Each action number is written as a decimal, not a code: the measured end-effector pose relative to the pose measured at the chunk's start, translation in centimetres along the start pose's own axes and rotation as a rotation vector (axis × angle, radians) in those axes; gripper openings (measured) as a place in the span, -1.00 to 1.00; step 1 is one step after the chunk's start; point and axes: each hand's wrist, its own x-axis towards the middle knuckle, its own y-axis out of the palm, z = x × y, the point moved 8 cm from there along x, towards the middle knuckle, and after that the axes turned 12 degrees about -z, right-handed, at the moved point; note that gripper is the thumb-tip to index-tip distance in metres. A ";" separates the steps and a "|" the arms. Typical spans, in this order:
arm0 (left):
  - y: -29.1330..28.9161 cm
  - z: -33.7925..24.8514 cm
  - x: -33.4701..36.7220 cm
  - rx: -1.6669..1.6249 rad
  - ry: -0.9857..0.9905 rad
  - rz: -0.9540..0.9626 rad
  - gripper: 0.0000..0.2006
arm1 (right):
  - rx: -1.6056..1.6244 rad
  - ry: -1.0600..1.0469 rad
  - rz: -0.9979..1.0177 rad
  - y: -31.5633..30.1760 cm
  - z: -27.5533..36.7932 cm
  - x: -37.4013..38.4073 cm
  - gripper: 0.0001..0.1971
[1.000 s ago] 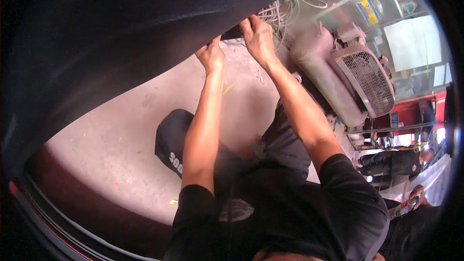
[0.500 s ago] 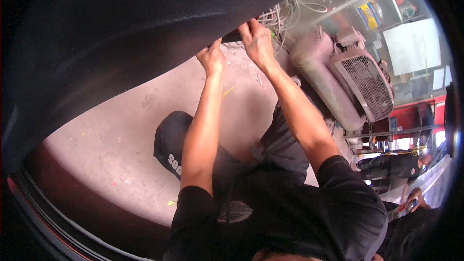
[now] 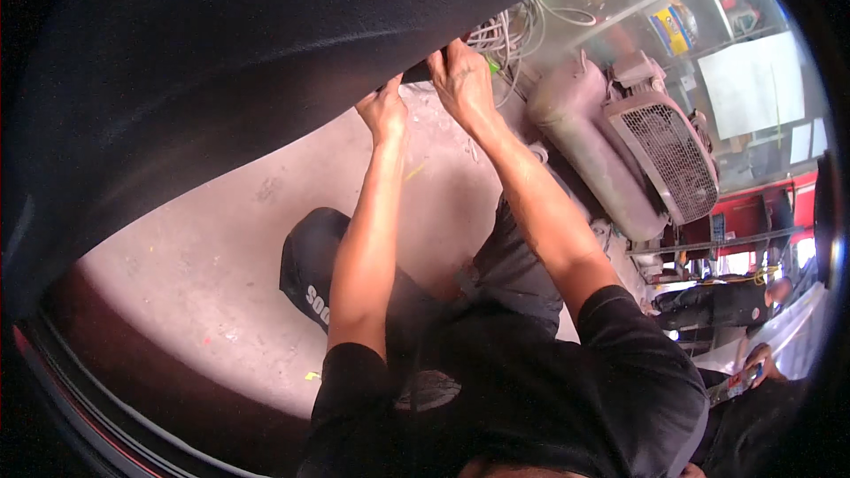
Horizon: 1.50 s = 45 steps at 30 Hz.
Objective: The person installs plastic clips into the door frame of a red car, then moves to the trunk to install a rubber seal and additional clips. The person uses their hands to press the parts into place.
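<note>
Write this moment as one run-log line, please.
left grip: at edge of dark panel; right grip: same edge; hold: not clearly visible; to right: pale cables, mesh-guarded machine

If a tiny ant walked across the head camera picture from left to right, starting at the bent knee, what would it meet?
Bent left knee in black cloth → left hand → right hand → dusty rounded tank → wire mesh guard → white sheet.
</note>
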 end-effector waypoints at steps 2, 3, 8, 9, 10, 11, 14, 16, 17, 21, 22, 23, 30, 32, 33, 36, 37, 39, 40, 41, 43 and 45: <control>0.3 0.4 -0.2 -0.010 -0.029 0.011 -0.73 | 0.037 0.091 -0.029 1.0 -2.0 -0.4 -0.55; 0.4 0.2 -0.1 -0.024 -0.013 0.006 -0.72 | 0.467 0.523 0.128 3.3 -3.9 -1.7 -0.54; 1.1 -1.1 -0.6 0.000 -0.069 0.025 -0.73 | 0.719 0.758 0.216 3.3 -3.5 -3.0 -0.51; 1.0 -1.3 -0.5 0.007 -0.033 0.023 -0.74 | 0.770 0.796 0.240 3.3 -3.2 -3.0 -0.49; 0.7 -1.4 -0.1 0.012 0.007 0.017 -0.75 | 0.274 0.234 0.020 0.9 -1.3 0.1 -0.47; 0.5 -0.8 0.8 -0.011 0.132 -0.001 -0.75 | 0.187 0.031 -0.035 -0.3 0.0 0.1 -0.48; 0.3 0.3 0.6 0.013 0.047 0.010 -0.75 | 0.262 0.251 0.029 1.1 -2.8 -0.2 -0.54; 0.5 0.7 0.2 0.029 -0.060 0.031 -0.72 | 0.766 0.881 0.111 4.0 -4.4 -2.9 -0.55; 0.8 0.6 0.1 0.023 -0.070 0.043 -0.70 | 1.347 1.188 0.209 6.0 -3.6 -4.1 -0.55; 0.7 -1.5 -0.3 0.062 -0.124 0.098 -0.64 | 0.774 0.795 0.185 3.0 -2.9 -2.5 -0.51; 1.1 -2.3 -0.8 0.078 -0.160 0.104 -0.63 | 0.628 0.691 0.179 2.3 -2.8 -2.0 -0.50; 1.1 -2.9 -1.7 0.103 -0.222 0.095 -0.62 | 0.407 0.431 0.113 1.2 -2.5 -1.1 -0.50; 1.0 -3.8 -1.9 0.059 -0.260 0.112 -0.61 | 0.350 0.400 -0.054 1.8 -2.3 -1.3 -0.56; 1.0 -3.8 -1.6 0.090 -0.256 0.132 -0.60 | 0.709 0.779 0.014 3.6 -2.6 -2.8 -0.56; 0.9 -3.8 -1.4 0.106 -0.256 0.145 -0.59 | 0.888 0.969 0.047 4.6 -2.6 -3.7 -0.56; 0.7 -3.9 -1.3 0.122 -0.257 0.147 -0.60 | 0.321 0.271 -0.037 1.3 -1.6 -1.1 -0.57; 0.8 -4.3 -1.3 0.118 -0.240 0.132 -0.60 | 0.086 -0.008 -0.094 0.3 -0.2 -0.7 -0.58; 0.8 -5.0 -1.6 0.112 -0.208 0.108 -0.59 | -0.060 -0.063 -0.081 0.3 -0.2 -0.6 -0.59; 0.7 -4.6 -1.5 0.116 -0.218 0.116 -0.58 | -0.099 -0.089 -0.097 0.5 -0.1 -0.3 -0.59; 0.3 -3.9 -1.2 0.120 -0.227 0.124 -0.58 | -0.138 -0.114 -0.112 0.6 0.0 -0.2 -0.59; 0.0 -3.1 -1.0 0.118 -0.236 0.125 -0.57 | -0.075 -0.055 -0.119 0.9 -0.6 -0.3 -0.59; 0.0 -2.6 -1.0 0.113 -0.239 0.124 -0.57 | 0.063 -0.081 -0.222 0.9 -0.6 -0.7 -0.57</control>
